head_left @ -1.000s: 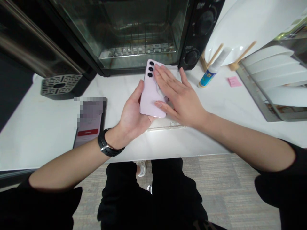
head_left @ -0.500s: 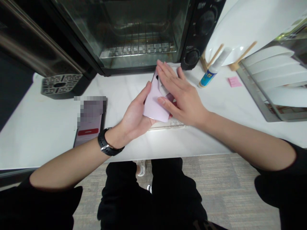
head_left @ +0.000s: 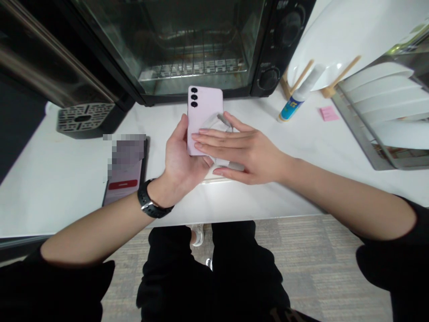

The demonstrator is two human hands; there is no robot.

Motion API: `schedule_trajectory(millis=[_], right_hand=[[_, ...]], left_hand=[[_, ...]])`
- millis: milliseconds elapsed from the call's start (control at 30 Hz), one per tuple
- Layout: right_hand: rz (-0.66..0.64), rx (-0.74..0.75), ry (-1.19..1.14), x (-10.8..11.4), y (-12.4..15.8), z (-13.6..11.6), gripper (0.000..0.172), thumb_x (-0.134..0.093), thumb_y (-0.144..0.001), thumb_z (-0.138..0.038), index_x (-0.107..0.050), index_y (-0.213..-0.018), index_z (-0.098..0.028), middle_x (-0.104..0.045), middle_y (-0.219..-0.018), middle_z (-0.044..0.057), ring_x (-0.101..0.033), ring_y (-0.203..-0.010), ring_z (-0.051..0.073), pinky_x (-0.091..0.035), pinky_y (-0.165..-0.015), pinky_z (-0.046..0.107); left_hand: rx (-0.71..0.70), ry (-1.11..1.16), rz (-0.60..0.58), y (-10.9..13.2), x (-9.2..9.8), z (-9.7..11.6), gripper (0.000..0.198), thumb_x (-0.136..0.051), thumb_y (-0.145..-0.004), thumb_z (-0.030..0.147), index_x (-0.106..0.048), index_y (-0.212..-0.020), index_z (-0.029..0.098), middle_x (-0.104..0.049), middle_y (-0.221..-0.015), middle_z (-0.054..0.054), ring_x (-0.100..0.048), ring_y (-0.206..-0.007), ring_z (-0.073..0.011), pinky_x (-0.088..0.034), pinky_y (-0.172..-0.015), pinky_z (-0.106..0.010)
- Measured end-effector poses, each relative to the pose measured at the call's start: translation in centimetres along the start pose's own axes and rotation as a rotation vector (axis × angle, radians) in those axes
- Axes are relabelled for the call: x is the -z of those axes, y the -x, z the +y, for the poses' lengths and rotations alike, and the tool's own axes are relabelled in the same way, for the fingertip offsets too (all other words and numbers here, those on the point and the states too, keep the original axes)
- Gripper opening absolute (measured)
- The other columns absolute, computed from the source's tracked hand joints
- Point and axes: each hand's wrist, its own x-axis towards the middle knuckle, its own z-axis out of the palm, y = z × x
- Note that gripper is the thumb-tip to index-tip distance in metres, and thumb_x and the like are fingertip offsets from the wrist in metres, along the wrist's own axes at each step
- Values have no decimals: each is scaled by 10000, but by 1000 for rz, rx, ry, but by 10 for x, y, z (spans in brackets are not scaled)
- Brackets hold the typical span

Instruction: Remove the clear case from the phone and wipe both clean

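Note:
My left hand [head_left: 182, 158] is closed around the edges of a pale pink smartphone [head_left: 208, 100], thumb along its left side. The phone's back faces up, showing three black camera lenses at its upper left. A thin grey-white cloth [head_left: 214, 120] lies crumpled over the lower right of the back. My right hand [head_left: 253, 150] presses the cloth there with long, flat fingers, and part of the cloth sticks out near the thumb. Under the hands, a clear flat piece [head_left: 214, 180], perhaps a phone case, rests on the counter, mostly hidden.
A toaster oven [head_left: 201, 96] stands just behind the phone. Left are a dark appliance with a drip tray [head_left: 83, 118] and a second phone [head_left: 122, 192]. On the right are a spray bottle [head_left: 291, 107], a pink sticky note [head_left: 329, 113] and a dish rack [head_left: 362, 134] with white plates.
The phone has turned more upright and shifted left, so its camera lenses now show. My right hand has moved down across its back with the cloth, fingers now pointing left.

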Motion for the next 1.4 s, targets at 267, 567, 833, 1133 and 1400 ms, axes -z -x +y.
schedule_trajectory(millis=[267, 567, 833, 1133, 1400], right_hand=[[36, -270, 95, 3, -1, 8, 759, -409, -1102, -705, -376, -1739, -294, -438, -1801, 92, -402, -1695, 351, -130, -1418, 750], [114, -441, 76, 4, -1, 4, 890, -402, -1059, -777, -302, -1774, -257, -305, -1857, 95, -280, -1744, 366, -198, -1442, 669], [106, -391, 21, 0, -1, 6, 979, -469, -1018, -822, -274, -1782, -241, -288, -1858, 116, -294, -1738, 377, -232, -1438, 658], [-72, -47, -28, -4, -2, -6, 815, -431, -1110, -688, -250, -1779, -260, -413, -1813, 88, -359, -1719, 271, -228, -1437, 621], [-12, -128, 52, 4, -3, -1, 739, -365, -1116, -716, -328, -1752, -341, -477, -1784, 48, -449, -1673, 302, -185, -1419, 714]], left_hand=[[-35, 10, -39, 4, -10, 0, 505, -394, -1178, 424, -588, -1585, 195, -633, -1664, -39, -521, -1619, -260, -565, -1236, -355], [178, -133, -47, 7, -14, -5, 458, -433, -1164, 463, -678, -1490, 254, -799, -1398, -60, -617, -1529, -347, -593, -1216, -520], [171, -97, -75, 5, -11, -8, 441, -438, -1166, 428, -660, -1510, 263, -793, -1415, -50, -602, -1548, -311, -556, -1252, -475], [93, -79, -18, 7, -8, -3, 616, -366, -1148, 605, -651, -1519, 203, -804, -1385, -111, -573, -1574, -357, -580, -1222, -494], [-83, 30, -4, 6, -6, 3, 549, -399, -1180, 454, -545, -1649, 208, -682, -1613, -42, -455, -1664, -234, -482, -1310, -323]])
